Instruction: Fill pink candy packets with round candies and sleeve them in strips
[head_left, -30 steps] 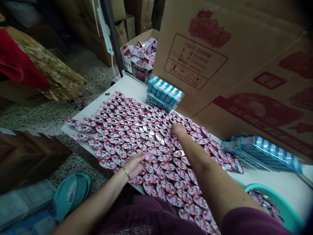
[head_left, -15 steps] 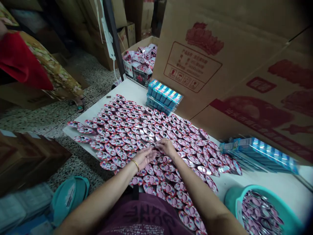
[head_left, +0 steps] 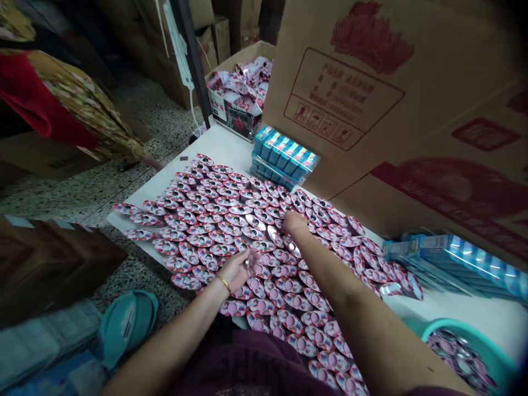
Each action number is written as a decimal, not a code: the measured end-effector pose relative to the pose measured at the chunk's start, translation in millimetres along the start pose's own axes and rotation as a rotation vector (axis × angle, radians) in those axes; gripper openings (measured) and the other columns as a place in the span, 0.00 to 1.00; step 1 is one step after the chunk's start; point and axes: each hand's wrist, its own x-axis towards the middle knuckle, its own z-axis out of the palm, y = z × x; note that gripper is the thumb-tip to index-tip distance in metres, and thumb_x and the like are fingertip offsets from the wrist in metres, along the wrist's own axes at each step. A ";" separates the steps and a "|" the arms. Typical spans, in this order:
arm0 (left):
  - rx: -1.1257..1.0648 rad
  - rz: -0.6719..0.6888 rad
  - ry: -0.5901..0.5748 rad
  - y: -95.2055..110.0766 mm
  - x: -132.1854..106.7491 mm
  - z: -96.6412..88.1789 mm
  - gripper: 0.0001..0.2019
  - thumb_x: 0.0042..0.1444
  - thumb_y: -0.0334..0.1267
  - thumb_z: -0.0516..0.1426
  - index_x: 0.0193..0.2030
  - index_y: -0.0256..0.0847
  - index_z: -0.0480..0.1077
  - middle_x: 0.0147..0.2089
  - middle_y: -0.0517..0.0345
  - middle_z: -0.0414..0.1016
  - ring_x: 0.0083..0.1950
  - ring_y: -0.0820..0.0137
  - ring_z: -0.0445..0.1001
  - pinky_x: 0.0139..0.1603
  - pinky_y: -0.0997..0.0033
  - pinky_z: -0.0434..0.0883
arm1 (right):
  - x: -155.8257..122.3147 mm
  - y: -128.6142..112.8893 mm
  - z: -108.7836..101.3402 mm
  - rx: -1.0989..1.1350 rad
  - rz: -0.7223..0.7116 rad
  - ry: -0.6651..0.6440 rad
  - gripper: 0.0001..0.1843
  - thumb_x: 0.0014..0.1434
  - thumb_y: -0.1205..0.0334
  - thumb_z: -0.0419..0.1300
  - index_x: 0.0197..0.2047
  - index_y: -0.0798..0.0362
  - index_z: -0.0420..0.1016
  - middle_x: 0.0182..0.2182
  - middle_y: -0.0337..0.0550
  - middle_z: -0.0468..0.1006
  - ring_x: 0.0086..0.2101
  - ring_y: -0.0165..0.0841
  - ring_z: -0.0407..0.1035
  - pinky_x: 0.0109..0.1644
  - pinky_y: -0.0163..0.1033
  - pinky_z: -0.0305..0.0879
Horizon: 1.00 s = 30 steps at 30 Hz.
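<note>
The left hand (head_left: 236, 271) is half curled, palm turned up, with a small shiny piece (head_left: 247, 263) at its fingertips, just above the pink-capped packets (head_left: 297, 301). These stand close together on the white table (head_left: 225, 140), in front of the hand and to its right. The right hand (head_left: 295, 221) reaches farther out, bent down over packets in the middle; its fingertips are hidden, so I cannot tell whether it grips one.
</note>
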 end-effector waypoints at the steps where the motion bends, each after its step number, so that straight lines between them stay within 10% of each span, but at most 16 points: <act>1: -0.032 -0.024 -0.015 1.0 1.3 2.1 0.09 0.54 0.35 0.52 0.39 0.31 0.69 0.33 0.49 0.73 0.32 0.74 0.73 0.32 0.77 0.70 | -5.6 1.5 -0.2 0.004 -0.014 0.034 0.23 0.45 0.66 0.61 0.47 0.60 0.67 0.39 0.58 0.73 0.41 0.42 0.68 0.41 0.41 0.61; 4: -0.122 -0.065 -0.064 3.3 5.3 7.7 0.14 0.56 0.39 0.49 0.39 0.30 0.68 0.35 0.46 0.72 0.36 0.71 0.73 0.37 0.73 0.70 | -35.1 0.8 5.2 0.085 -0.156 0.161 0.19 0.51 0.63 0.58 0.47 0.57 0.67 0.41 0.54 0.72 0.41 0.38 0.67 0.42 0.39 0.60; 10: -0.208 -0.049 -0.143 -5.9 14.1 25.4 0.20 0.58 0.48 0.42 0.34 0.34 0.67 0.25 0.55 0.69 0.25 0.75 0.68 0.33 0.71 0.69 | -106.9 -20.0 39.5 0.563 -0.916 0.156 0.10 0.54 0.64 0.56 0.40 0.47 0.74 0.36 0.41 0.73 0.39 0.30 0.66 0.44 0.33 0.60; 18: -0.093 -0.170 -0.227 -14.0 13.6 57.0 0.22 0.54 0.53 0.45 0.40 0.33 0.65 0.41 0.44 0.70 0.44 0.63 0.70 0.46 0.59 0.65 | -82.2 32.5 29.4 0.737 -0.504 -0.041 0.05 0.49 0.66 0.57 0.29 0.53 0.75 0.24 0.37 0.74 0.25 0.27 0.67 0.30 0.30 0.61; 23: 0.040 -0.123 -0.145 -7.1 8.4 56.0 0.19 0.53 0.48 0.50 0.47 0.40 0.61 0.52 0.46 0.65 0.51 0.62 0.67 0.50 0.57 0.64 | -28.2 72.1 1.1 0.384 -0.109 0.296 0.07 0.49 0.66 0.55 0.31 0.54 0.74 0.29 0.42 0.75 0.33 0.30 0.68 0.37 0.32 0.59; 30: 0.111 -0.090 -0.067 -1.6 0.5 37.2 0.19 0.53 0.46 0.51 0.50 0.40 0.60 0.55 0.45 0.64 0.51 0.63 0.67 0.50 0.63 0.64 | 27.0 84.6 -4.1 0.196 0.078 0.197 0.15 0.44 0.66 0.60 0.37 0.61 0.72 0.32 0.53 0.74 0.33 0.33 0.68 0.37 0.36 0.60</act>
